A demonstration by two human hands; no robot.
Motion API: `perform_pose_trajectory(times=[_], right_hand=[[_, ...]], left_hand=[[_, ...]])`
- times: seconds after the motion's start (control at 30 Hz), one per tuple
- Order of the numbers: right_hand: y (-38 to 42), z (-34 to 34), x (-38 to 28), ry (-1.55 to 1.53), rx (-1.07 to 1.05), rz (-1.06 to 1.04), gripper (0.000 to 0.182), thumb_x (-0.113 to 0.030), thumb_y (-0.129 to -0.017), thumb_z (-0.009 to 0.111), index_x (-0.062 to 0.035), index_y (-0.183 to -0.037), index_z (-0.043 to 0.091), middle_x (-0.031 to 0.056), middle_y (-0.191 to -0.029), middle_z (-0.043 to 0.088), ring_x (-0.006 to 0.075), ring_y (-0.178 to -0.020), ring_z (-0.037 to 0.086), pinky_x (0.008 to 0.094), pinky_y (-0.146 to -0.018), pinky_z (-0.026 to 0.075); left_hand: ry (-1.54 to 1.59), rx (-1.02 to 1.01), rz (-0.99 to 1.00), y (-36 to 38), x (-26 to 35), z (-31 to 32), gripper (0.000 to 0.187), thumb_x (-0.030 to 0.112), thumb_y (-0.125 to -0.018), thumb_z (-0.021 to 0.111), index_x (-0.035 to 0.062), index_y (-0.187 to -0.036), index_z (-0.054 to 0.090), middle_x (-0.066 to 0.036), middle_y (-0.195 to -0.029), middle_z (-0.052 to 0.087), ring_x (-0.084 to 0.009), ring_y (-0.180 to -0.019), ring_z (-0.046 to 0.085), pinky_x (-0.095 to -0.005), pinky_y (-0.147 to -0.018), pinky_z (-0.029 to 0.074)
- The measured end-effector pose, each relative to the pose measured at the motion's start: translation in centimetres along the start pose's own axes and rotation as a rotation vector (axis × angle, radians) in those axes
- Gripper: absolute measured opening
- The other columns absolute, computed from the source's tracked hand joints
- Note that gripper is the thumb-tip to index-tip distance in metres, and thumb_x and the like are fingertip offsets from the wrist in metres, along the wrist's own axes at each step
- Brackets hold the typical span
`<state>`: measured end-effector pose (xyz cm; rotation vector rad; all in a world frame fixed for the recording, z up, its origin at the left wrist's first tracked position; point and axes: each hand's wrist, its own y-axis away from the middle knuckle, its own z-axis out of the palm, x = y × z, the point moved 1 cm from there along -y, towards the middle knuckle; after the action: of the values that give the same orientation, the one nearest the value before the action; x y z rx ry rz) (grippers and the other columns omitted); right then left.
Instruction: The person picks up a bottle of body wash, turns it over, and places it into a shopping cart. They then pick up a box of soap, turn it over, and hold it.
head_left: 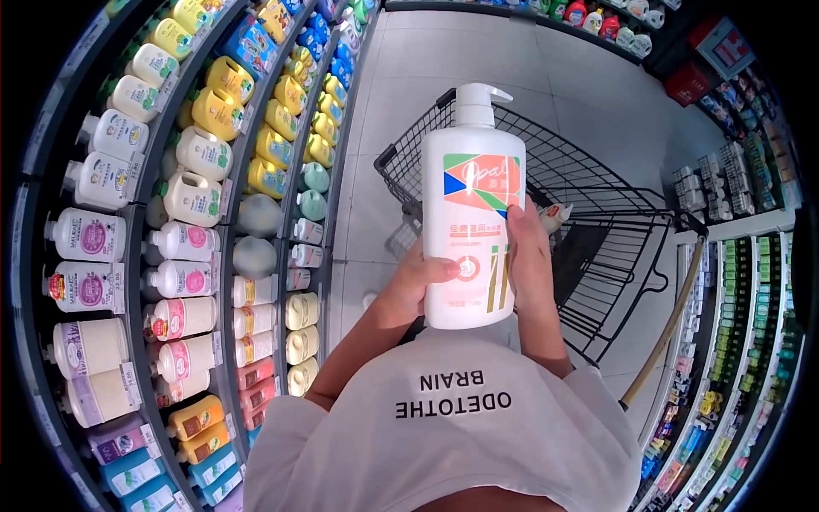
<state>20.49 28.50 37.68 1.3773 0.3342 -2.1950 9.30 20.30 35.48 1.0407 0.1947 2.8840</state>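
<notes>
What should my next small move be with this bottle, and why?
Probably ease the bottle forward and lower it into the cart. Both the left hand and right hand grip it upright, off the shelves, and the cart basket sits open right behind it.

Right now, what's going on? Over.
Both hands, left and right, grip upright white pump bottle. Black cart directly behind it. Nothing blocking.

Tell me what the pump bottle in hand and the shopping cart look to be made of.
Pump bottle: likely glossy white plastic, smooth, with a moulded pump head and a printed label. Shopping cart: seemingly dark-coated metal wire, going by its thin rigid grid of rods.
</notes>
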Motion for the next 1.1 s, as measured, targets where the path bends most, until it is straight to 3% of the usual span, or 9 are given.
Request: perform_pose_trajectory(times=[0.2, 0.4, 0.6, 0.7, 0.9, 1.1], right_hand=[[0.2, -0.3, -0.2, 0.051, -0.061, -0.034, 0.04, -0.008, -0.081, 0.055, 0.0042, -0.115, 0.039, 0.0099, -0.107, 0.053, 0.0111, -0.094, 0.051, 0.0253, -0.083, 0.041], [0.1, -0.5, -0.6, 0.094, -0.165, -0.096, 0.054, -0.006, -0.073, 0.064, 0.0033, -0.118, 0.035, 0.0104, -0.107, 0.052, 0.0112, -0.097, 0.05, 0.0267, -0.085, 0.041], [0.0, -0.5, -0.4, 0.035, -0.171, -0.068, 0.052, -0.01, -0.079, 0.059, 0.0048, -0.122, 0.034, 0.0114, -0.11, 0.051, 0.0129, -0.101, 0.049, 0.0269, -0.087, 0.04], [-0.1, -0.6, 0.1, 0.077, -0.147, -0.081, 0.049, -0.014, -0.084, 0.05, 0.0053, -0.125, 0.032, 0.0121, -0.113, 0.049, 0.0139, -0.104, 0.047, 0.027, -0.09, 0.037], [0.0, -0.4, -0.1, -0.173, -0.11, 0.01, 0.052, -0.019, -0.086, 0.036, 0.0069, -0.13, 0.027, 0.0171, -0.122, 0.047, 0.0186, -0.109, 0.05, 0.0282, -0.092, 0.039], [0.2, -0.2, -0.6, -0.114, -0.095, 0.007, 0.052, -0.017, -0.084, 0.035, 0.007, -0.13, 0.027, 0.0177, -0.122, 0.047, 0.0189, -0.109, 0.051, 0.0289, -0.092, 0.04]], left_hand=[[-0.027, 0.021, -0.004, 0.0, 0.7, 0.9, 0.074, 0.021, -0.063, 0.063, -0.0011, -0.127, 0.033, -0.013, -0.113, 0.052, -0.0211, -0.101, 0.055, -0.0323, -0.083, 0.047], [-0.03, 0.015, 0.01, 0.0, 0.9, 1.1, 0.073, 0.02, -0.062, 0.063, -0.0006, -0.126, 0.034, -0.013, -0.112, 0.052, -0.0205, -0.1, 0.056, -0.0323, -0.082, 0.048], [-0.055, 0.021, 0.003, -0.1, 1.0, 0.7, 0.072, 0.021, -0.063, 0.06, -0.0006, -0.126, 0.033, -0.013, -0.112, 0.052, -0.0201, -0.099, 0.056, -0.0314, -0.081, 0.048], [-0.008, 0.009, 0.023, -0.2, 1.0, 0.8, 0.072, 0.021, -0.063, 0.059, -0.0007, -0.127, 0.033, -0.013, -0.112, 0.052, -0.0201, -0.099, 0.056, -0.0309, -0.081, 0.048], [0.004, 0.002, 0.031, -0.2, 0.4, -0.4, 0.074, 0.022, -0.063, 0.06, -0.0016, -0.127, 0.032, -0.015, -0.113, 0.052, -0.0214, -0.1, 0.056, -0.0311, -0.081, 0.048], [0.037, 0.017, 0.027, -0.1, 0.5, -0.1, 0.075, 0.023, -0.063, 0.06, -0.0024, -0.127, 0.03, -0.017, -0.115, 0.051, -0.0229, -0.101, 0.056, -0.0326, -0.084, 0.048]])
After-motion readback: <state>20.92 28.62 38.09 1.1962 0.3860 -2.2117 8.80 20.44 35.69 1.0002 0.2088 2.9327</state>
